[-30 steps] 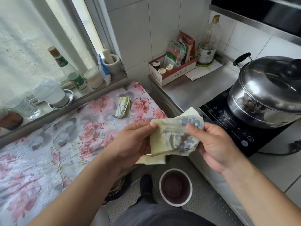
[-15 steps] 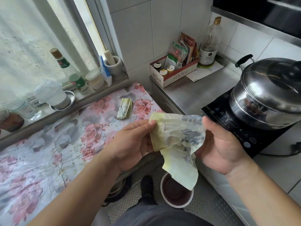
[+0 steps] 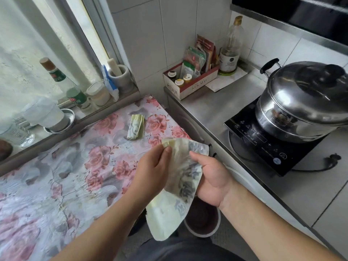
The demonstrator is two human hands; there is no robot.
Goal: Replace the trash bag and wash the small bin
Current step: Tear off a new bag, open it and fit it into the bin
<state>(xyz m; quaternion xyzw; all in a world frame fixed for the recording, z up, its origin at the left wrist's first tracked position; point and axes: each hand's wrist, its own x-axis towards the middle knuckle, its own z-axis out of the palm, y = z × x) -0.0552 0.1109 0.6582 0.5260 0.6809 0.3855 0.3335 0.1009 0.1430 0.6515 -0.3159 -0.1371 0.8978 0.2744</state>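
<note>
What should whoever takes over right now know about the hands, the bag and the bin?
Left hand: pinches the top edge of the pale green bag.
Right hand: grips the same bag from the other side.
Bag hangs partly unfolded above the small bin, which stands unlined on the floor.
A spare folded bag lies on the floral cloth.
Left: open the bag and line the bin. Whether it has been washed cannot be told.

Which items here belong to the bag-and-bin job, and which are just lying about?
Job: bag, pinched by left hand and right hand; bin on the floor; folded bag.
Lying about: pot, cooktop, condiment box, bottle, mortar.
</note>
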